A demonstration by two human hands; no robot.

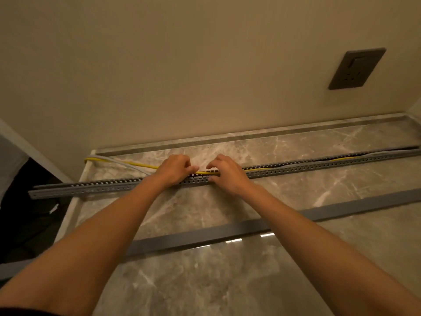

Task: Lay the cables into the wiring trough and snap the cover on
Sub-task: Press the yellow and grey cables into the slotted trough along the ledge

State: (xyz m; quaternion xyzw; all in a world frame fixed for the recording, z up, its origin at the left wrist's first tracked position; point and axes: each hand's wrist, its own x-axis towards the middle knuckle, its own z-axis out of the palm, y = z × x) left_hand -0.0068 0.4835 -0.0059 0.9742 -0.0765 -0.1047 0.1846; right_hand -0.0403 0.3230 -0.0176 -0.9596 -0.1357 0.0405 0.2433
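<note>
As our left hand (pixel 176 170) and right hand (pixel 226 174) pinched the yellow cable (pixel 145 166) at the trough (pixel 102 187), we judged: laying step; slack needed seating.

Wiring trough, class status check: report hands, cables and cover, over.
Left hand and right hand pinch yellow cable at wiring trough mid-span. Cable's left stretch and grey cable lie outside. Cover off, lying nearer on countertop.

A grey-veined marble counter (pixel 227 281) carries a long slotted wiring trough (pixel 319 166), whose left end overhangs the counter's edge. A flat grey cover (pixel 227 232) lies parallel, nearer the person. A yellow cable (pixel 136 164) and a grey cable (pixel 118 161) trail across the far-left corner.
</note>
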